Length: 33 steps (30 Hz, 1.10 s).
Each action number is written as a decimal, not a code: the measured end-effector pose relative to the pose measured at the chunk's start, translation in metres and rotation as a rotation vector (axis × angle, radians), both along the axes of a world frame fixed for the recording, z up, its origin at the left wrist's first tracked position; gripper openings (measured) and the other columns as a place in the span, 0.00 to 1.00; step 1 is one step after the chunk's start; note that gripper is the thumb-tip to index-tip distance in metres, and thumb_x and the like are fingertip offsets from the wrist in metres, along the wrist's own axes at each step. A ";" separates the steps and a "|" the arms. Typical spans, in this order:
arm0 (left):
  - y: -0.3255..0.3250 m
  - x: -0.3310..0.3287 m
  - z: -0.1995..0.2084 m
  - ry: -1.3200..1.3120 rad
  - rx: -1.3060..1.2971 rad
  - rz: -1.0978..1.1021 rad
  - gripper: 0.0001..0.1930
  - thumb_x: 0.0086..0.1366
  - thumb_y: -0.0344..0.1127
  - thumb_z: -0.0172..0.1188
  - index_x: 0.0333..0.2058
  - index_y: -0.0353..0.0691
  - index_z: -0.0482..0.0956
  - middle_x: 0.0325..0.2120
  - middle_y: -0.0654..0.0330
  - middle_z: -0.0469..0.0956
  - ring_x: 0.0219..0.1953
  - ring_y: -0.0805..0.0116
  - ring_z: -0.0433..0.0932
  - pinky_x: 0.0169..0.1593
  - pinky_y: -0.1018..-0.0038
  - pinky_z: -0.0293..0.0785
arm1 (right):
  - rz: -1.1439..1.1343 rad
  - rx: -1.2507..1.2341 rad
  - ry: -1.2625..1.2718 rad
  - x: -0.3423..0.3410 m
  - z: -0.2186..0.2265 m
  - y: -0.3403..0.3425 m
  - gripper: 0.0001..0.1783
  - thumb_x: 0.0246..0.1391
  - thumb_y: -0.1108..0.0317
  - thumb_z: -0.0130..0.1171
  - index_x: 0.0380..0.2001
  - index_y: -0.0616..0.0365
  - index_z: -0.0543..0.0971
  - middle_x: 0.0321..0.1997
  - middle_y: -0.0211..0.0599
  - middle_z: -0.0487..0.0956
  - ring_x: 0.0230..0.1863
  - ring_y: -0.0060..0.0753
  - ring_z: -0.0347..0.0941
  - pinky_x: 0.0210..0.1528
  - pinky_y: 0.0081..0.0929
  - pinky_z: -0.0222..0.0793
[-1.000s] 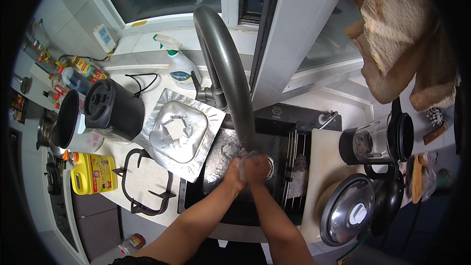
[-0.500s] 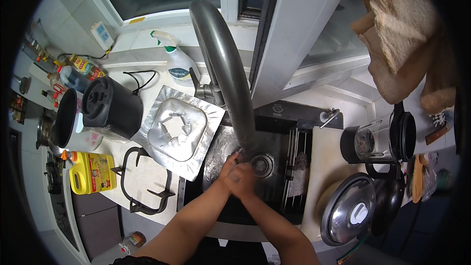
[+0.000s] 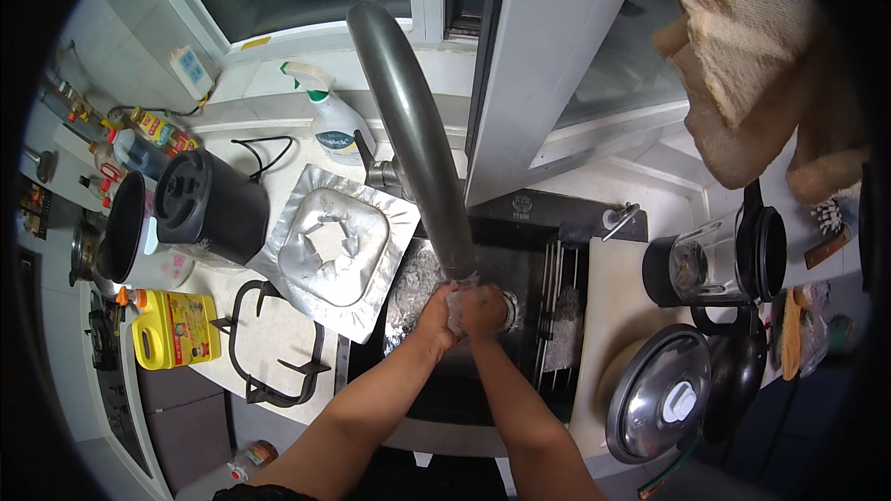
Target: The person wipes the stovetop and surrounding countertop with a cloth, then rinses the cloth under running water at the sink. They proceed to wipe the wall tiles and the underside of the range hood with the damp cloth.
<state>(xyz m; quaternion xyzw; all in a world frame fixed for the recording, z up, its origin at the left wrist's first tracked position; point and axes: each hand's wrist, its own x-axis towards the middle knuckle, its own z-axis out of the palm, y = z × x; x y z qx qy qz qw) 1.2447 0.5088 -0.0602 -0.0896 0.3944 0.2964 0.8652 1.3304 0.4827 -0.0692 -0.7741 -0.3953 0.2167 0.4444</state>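
Observation:
Both of my hands are together under the grey faucet (image 3: 413,121), above the black sink (image 3: 436,394). My left hand (image 3: 433,320) is beside the water stream, its fingers mostly hidden. Close against it, my right hand (image 3: 484,312) is bent over, knuckles up, with its fingertips out of sight. A pale, glassy patch between the two hands looks like splashing water; whether they hold anything there cannot be made out. Partly covered by the right hand is the round drain (image 3: 510,309). Wet, shiny metal shows at the sink's left side.
Left of the sink are a foil stove liner (image 3: 390,223), a black burner grate (image 3: 239,339), a yellow jug (image 3: 176,329) and a spray bottle (image 3: 342,125). A wire rack (image 3: 548,315) with a grey scrubber spans the right. Beyond are a pot lid (image 3: 650,399) and blender jar (image 3: 705,264).
My hands have gone from overlapping, the right one blurred over the left, to side by side beneath the faucet. The right hand moved up and right; splashing water now shows between them.

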 end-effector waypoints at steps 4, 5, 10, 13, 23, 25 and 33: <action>0.004 -0.015 -0.017 -0.264 0.014 0.095 0.14 0.61 0.44 0.51 0.41 0.45 0.77 0.41 0.59 0.79 0.45 0.60 0.76 0.52 0.64 0.71 | 0.214 0.562 -0.172 -0.029 0.049 0.004 0.11 0.42 0.69 0.57 0.14 0.63 0.70 0.23 0.43 0.73 0.27 0.45 0.71 0.29 0.38 0.65; 0.002 -0.024 -0.037 -0.519 0.037 0.172 0.14 0.61 0.44 0.51 0.40 0.44 0.77 0.41 0.59 0.79 0.45 0.61 0.76 0.52 0.64 0.71 | 0.315 0.519 -0.137 -0.032 0.049 -0.001 0.11 0.42 0.69 0.56 0.14 0.63 0.69 0.22 0.43 0.73 0.27 0.44 0.71 0.30 0.39 0.65; -0.006 0.003 0.008 0.022 0.042 -0.014 0.16 0.64 0.45 0.49 0.40 0.40 0.77 0.39 0.59 0.79 0.41 0.65 0.77 0.47 0.68 0.74 | 0.128 0.007 0.034 -0.003 0.007 -0.009 0.10 0.41 0.68 0.60 0.15 0.60 0.73 0.24 0.43 0.75 0.30 0.50 0.72 0.31 0.41 0.67; -0.008 -0.019 -0.036 -0.360 0.018 0.048 0.15 0.65 0.47 0.52 0.40 0.44 0.77 0.37 0.57 0.79 0.39 0.62 0.78 0.44 0.66 0.75 | 0.156 0.284 -0.148 -0.021 0.022 -0.007 0.08 0.41 0.68 0.60 0.15 0.57 0.73 0.24 0.42 0.75 0.30 0.50 0.73 0.31 0.43 0.67; -0.002 -0.015 0.006 0.414 0.452 -0.140 0.14 0.61 0.36 0.61 0.45 0.41 0.75 0.41 0.62 0.79 0.41 0.64 0.78 0.49 0.67 0.73 | 0.087 -0.198 0.128 0.015 -0.036 -0.017 0.16 0.51 0.56 0.58 0.33 0.59 0.77 0.33 0.40 0.78 0.34 0.38 0.74 0.37 0.34 0.69; 0.000 -0.026 -0.007 0.635 0.842 -0.306 0.17 0.55 0.29 0.65 0.43 0.39 0.74 0.40 0.58 0.79 0.43 0.58 0.78 0.48 0.65 0.73 | 0.090 -0.174 0.388 0.017 -0.042 -0.015 0.20 0.56 0.50 0.55 0.38 0.57 0.76 0.37 0.35 0.77 0.37 0.32 0.74 0.40 0.31 0.69; 0.008 -0.032 0.038 1.262 1.437 -0.688 0.37 0.47 0.33 0.66 0.56 0.42 0.59 0.50 0.51 0.70 0.55 0.52 0.69 0.59 0.61 0.60 | 0.220 -0.068 1.159 0.007 0.033 0.018 0.10 0.59 0.61 0.55 0.39 0.54 0.75 0.34 0.26 0.75 0.36 0.19 0.71 0.38 0.22 0.69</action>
